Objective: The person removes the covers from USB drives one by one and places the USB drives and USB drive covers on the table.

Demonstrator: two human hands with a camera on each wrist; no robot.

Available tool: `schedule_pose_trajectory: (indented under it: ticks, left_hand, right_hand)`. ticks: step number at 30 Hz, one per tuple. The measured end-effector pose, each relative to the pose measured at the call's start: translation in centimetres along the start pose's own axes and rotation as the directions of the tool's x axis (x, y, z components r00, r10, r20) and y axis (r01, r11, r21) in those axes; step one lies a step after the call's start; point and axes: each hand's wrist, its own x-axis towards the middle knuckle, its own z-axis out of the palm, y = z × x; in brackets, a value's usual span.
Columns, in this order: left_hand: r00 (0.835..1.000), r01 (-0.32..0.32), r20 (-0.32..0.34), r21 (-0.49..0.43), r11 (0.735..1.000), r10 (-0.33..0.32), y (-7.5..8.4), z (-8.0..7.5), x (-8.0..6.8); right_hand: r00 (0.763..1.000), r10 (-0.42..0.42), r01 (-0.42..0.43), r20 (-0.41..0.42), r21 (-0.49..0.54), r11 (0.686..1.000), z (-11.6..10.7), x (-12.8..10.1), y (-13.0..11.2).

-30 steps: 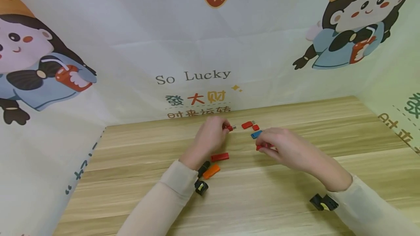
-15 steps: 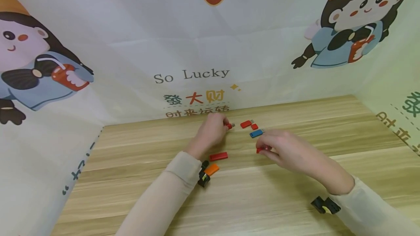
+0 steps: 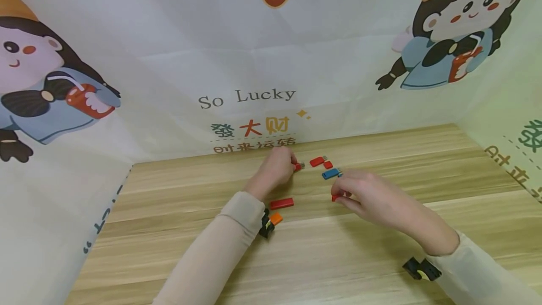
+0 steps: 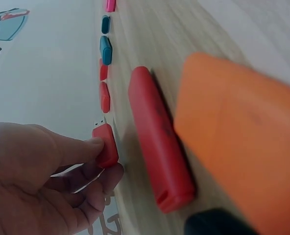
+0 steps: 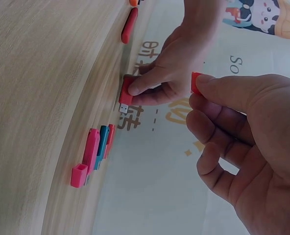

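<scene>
My left hand (image 3: 293, 165) pinches a red USB stick (image 3: 298, 166) whose bare metal plug points right; the stick (image 4: 106, 144) sits low on the wooden table (image 3: 381, 244). In the right wrist view that same stick (image 5: 128, 93) shows between thumb and fingers. My right hand (image 3: 339, 196) pinches a small red cap (image 3: 336, 197), also visible as the cap (image 5: 196, 81) at the thumb tip, a short way right of the left hand and clear of the stick.
Between the hands lie an uncapped red stick (image 3: 317, 161), a loose red cap (image 3: 328, 164) and a blue stick (image 3: 331, 173). A capped red stick (image 3: 282, 203) and an orange stick (image 3: 276, 219) lie by my left wrist. Printed cloth walls (image 3: 254, 60) enclose the table.
My left forearm has slid forward and now covers more of the orange stick. The right hand with its cap has shifted slightly down and right. Both holds are unchanged.
</scene>
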Motion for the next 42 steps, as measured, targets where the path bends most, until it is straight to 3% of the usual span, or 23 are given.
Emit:
schedule_pose_trajectory:
  ticks: [8,35,42]
  left_hand:
    - [1.0,-0.008,0.02,0.035,0.999,0.007,-0.04,0.18,0.31]
    - [1.0,-0.008,0.003,0.03,1.0,0.008,-0.23,0.53,0.69]
    - [1.0,0.026,0.005,-0.01,1.0,-0.026,-0.34,0.26,0.62]
  right_hand:
    - [1.0,0.014,-0.014,0.011,-0.005,1.0,-0.03,-0.13,-0.02]
    - [1.0,0.025,-0.025,0.016,-0.001,1.0,0.05,-0.16,-0.05]
    - [0.998,0.046,-0.046,0.032,0.022,0.999,-0.02,0.08,0.09]
